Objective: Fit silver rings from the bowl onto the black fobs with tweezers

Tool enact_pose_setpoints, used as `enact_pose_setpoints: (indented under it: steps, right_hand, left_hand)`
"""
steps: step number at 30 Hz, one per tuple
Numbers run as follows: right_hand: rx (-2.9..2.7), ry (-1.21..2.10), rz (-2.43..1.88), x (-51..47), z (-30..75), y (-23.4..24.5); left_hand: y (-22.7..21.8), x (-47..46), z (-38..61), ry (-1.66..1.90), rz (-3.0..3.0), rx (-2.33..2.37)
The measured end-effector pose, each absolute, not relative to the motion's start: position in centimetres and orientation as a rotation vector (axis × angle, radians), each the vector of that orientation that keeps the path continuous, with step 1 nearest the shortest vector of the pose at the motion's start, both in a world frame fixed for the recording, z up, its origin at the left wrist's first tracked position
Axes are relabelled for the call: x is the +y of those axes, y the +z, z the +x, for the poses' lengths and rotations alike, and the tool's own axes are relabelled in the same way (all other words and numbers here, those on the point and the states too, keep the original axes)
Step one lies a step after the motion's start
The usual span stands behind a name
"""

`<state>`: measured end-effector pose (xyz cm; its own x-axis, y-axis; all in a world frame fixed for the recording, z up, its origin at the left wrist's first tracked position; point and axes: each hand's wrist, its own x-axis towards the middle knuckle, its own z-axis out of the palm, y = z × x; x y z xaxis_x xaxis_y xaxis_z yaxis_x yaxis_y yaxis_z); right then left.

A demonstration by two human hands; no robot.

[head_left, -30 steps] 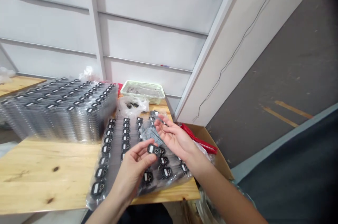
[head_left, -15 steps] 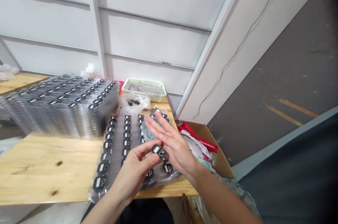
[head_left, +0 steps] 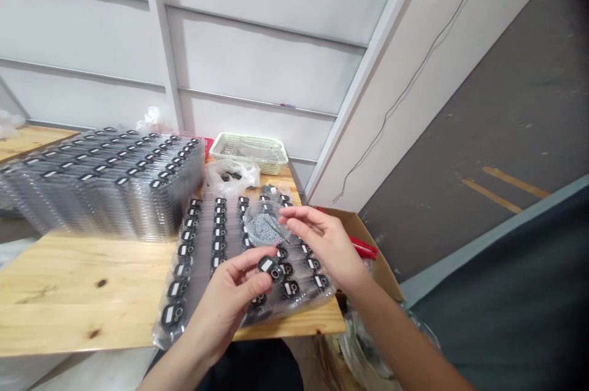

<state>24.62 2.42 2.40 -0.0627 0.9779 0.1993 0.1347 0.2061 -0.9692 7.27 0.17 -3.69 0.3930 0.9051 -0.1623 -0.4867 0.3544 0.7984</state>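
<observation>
My left hand (head_left: 239,283) pinches a small black plastic part (head_left: 270,267) with a white label and a round ring between thumb and fingers. My right hand (head_left: 319,240) is bent with thumb and fingers together on a thin dark tool that looks like tweezers (head_left: 277,230); its exact hold is blurred. The tool lies across the view of a round clear tub (head_left: 262,228) of tiny grey pieces. Below both hands is a clear plastic tray (head_left: 200,274) with rows of similar black parts (head_left: 172,315).
A tall stack of filled clear trays (head_left: 138,207) stands left on the wooden table (head_left: 59,293). Behind are a plastic bag (head_left: 230,176) and a pale green basket (head_left: 271,166). A cardboard box (head_left: 386,262) with red packaging stands to the right.
My right hand has gone from stretched flat beside the black part to bent fingers near the tub, with the thin tool now showing. My left hand keeps the part, shifted slightly left.
</observation>
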Motion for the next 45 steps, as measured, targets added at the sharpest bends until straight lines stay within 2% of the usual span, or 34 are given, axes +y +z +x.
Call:
enact_pose_setpoints:
  steps: [7,19,27,33,45]
  right_hand:
    - [-1.747,0.821,-1.287,1.6,24.8,2.8]
    - [-1.51,1.108,-1.221,-0.9,24.1,2.5]
    - [-1.539,1.224,-1.147,-2.3,23.1,1.6]
    - [-1.709,1.081,-1.179,-2.4,22.7,2.2]
    - [-1.745,1.1,-1.164,-2.4,22.5,1.5]
  left_hand:
    - [-4.0,-0.1,7.4,1.005,0.785,0.638]
    - [-3.3,-1.8,6.6,0.879,0.681,0.549]
    - [-3.3,-2.5,5.4,0.861,0.606,0.461]
    - [-3.5,-2.6,4.7,0.839,0.616,0.458]
    - [-4.3,-2.6,4.4,0.842,0.617,0.473]
